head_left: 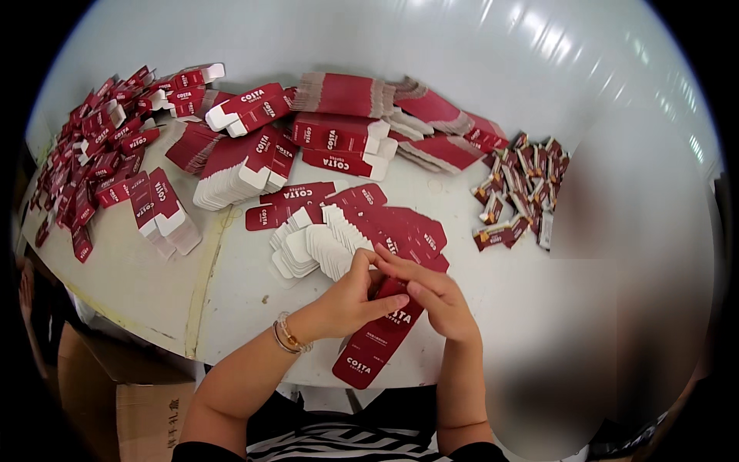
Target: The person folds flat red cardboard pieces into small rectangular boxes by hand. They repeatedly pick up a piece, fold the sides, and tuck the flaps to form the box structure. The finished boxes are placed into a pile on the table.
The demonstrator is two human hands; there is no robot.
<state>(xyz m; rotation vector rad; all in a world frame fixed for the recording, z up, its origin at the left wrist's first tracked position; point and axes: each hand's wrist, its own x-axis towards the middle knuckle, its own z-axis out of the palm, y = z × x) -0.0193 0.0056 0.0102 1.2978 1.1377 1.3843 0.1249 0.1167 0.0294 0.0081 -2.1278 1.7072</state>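
Observation:
A dark red folding carton (377, 346) with white lettering is between my hands, tilted, its lower end toward me. My left hand (356, 299) grips its upper left side, the thumb lying across the front face. My right hand (433, 296) bends over the upper end from the right, fingertips meeting those of the left. The carton's upper end is hidden under my fingers. Just beyond my hands lies a fanned stack of flat red-and-white carton blanks (331, 242).
More stacked blanks (342, 94) line the table's (254, 308) far side. A heap of red cartons (100, 154) fills the left. Small brown-and-white sachets (523, 181) are piled at right, next to a blurred area. A cardboard box (150, 420) stands below the table's left edge.

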